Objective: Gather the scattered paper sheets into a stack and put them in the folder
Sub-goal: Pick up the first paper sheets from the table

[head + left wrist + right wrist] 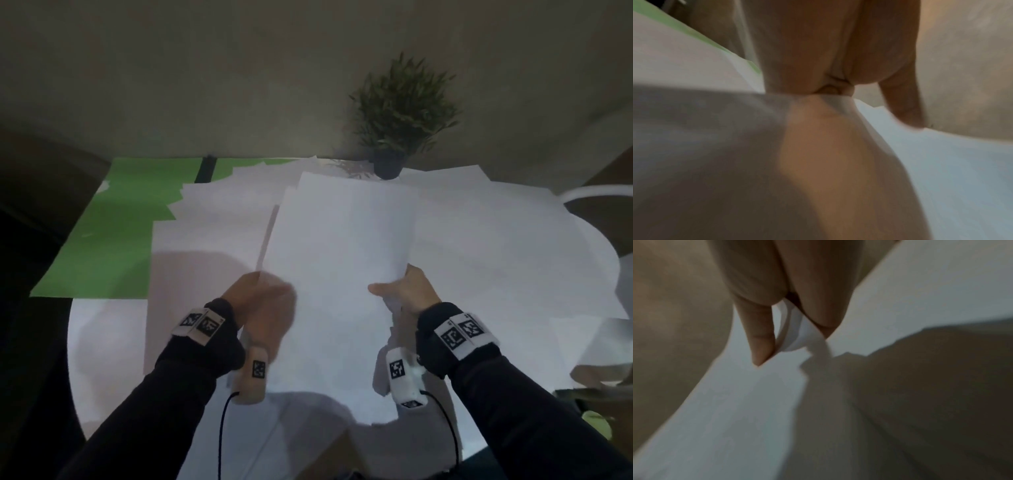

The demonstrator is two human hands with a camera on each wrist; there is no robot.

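A bundle of white paper sheets point(342, 233) is lifted above the table in the middle of the head view. My left hand point(260, 294) holds its near left corner, partly seen through the paper. My right hand point(400, 291) pinches the near right edge, thumb on top. In the right wrist view the fingers point(762, 337) curl round bent sheet edges point(791, 334). The left wrist view shows fingers point(818, 65) behind a thin sheet point(715, 146). More white sheets point(496, 246) lie spread over the table. A green folder point(113, 236) lies open at the left.
A small potted plant point(400, 113) stands at the back of the table against the wall. A white round table point(99, 346) shows bare at the near left. A white curved chair rail point(596, 195) sits at the right.
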